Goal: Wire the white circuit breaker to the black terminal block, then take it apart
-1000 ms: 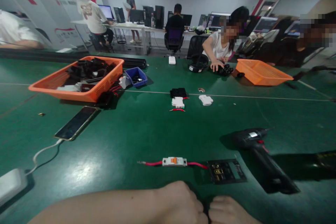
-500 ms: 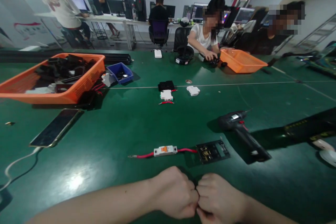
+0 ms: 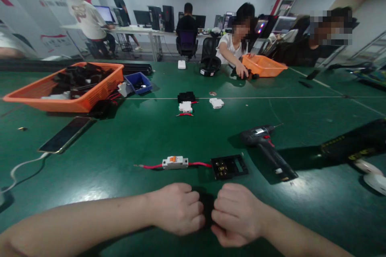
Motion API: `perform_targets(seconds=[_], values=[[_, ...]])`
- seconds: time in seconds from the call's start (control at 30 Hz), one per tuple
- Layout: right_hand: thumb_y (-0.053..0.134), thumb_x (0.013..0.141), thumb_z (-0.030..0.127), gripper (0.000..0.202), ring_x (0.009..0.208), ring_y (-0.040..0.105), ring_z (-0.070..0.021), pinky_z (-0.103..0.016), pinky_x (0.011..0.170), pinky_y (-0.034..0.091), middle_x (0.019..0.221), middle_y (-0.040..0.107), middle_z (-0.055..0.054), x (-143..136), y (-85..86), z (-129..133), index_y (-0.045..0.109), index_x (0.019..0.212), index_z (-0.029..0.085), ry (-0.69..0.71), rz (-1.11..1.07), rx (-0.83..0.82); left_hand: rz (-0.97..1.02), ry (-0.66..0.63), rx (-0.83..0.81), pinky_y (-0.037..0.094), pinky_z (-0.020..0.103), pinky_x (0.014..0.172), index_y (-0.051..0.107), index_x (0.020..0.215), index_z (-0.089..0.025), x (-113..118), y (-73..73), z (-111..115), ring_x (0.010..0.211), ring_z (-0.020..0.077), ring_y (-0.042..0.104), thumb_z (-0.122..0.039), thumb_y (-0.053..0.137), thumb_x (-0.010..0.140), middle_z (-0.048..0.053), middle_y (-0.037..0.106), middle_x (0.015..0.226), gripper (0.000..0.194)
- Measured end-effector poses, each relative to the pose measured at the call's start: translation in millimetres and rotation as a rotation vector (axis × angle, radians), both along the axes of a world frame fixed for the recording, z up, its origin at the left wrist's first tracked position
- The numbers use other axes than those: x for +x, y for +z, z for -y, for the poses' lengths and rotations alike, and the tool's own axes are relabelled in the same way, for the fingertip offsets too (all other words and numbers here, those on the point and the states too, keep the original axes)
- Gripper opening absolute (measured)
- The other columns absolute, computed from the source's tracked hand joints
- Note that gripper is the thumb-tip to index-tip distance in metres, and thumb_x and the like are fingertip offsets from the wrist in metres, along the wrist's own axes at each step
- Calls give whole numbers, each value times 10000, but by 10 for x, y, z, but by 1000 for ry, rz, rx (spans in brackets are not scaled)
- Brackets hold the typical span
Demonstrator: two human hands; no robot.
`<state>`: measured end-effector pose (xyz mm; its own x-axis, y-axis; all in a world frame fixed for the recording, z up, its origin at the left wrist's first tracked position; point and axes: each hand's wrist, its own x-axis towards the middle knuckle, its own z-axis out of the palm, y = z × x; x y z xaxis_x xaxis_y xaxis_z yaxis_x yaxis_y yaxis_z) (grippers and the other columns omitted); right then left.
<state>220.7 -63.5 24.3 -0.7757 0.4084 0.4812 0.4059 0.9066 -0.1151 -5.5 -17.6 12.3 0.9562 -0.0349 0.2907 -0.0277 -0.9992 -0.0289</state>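
- Hiding their own palms, the left hand [image 3: 177, 209] and the right hand [image 3: 238, 215] are both curled into fists, so whether anything sits inside either one cannot be told; the left thumb is out of sight.
- Both forearms run out of view, the left at the left edge, the right at the lower right.
- A long black tool [image 3: 356, 140] is cut off by the right edge; the dark parts heaped in the large orange basket [image 3: 64, 106] overlap too much to sort, and the contents of the blue bin [image 3: 144, 88] are too small to identify.
- Across the green table [image 3: 135, 136], a co-worker's hand [image 3: 241, 69] reaches down to dark items that are hard to make out, beside a smaller orange basket [image 3: 265, 71].
- Just beyond the fists lies a white breaker [image 3: 175, 162] with an orange switch, a red wire [image 3: 199, 164] running from its right end to a flat black housing [image 3: 232, 167] with brass-coloured parts; another red wire [image 3: 152, 166] extends left to a bare tip.
- A power drill [image 3: 267, 148] lies on its side to the right of the housing, apart from it.
- A phone [image 3: 66, 134] with a white cable [image 3: 18, 168] lies well to the left.
- Both fists rest low with their backs up, knuckles facing each other across a narrow, shadowed gap, neither touching the breaker.
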Motion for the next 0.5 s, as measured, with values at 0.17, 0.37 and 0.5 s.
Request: perform_targets(seconds=[0.17, 0.37, 0.5], values=[[600, 830, 257, 562, 1255, 495, -315, -508, 1023, 431, 1347, 550, -136, 349, 257, -152, 498, 1382, 237, -424, 153, -154, -105, 668, 208, 436, 468, 984, 452, 1406, -215, -90, 329, 20, 1256, 305, 514, -130, 530, 888, 137, 533, 1401, 531], [622, 825, 226, 659, 1301, 468, -326, -555, 1091, 394, 1380, 527, -134, 546, 111, -266, 413, 1450, 230, -594, 193, -282, -299, 921, 242, 503, 403, 843, 389, 1480, -190, -132, 403, -60, 1118, 304, 590, -14, 530, 831, 149, 600, 1305, 687], [630, 850, 252, 604, 1269, 495, -310, -526, 1066, 430, 1348, 549, -125, 510, 78, -268, 436, 1422, 228, -609, 170, -318, -361, 907, 244, 494, 335, 720, 485, 1400, -149, -127, 398, -91, 930, 248, 628, 22, 540, 807, 118, 648, 1158, 619]])
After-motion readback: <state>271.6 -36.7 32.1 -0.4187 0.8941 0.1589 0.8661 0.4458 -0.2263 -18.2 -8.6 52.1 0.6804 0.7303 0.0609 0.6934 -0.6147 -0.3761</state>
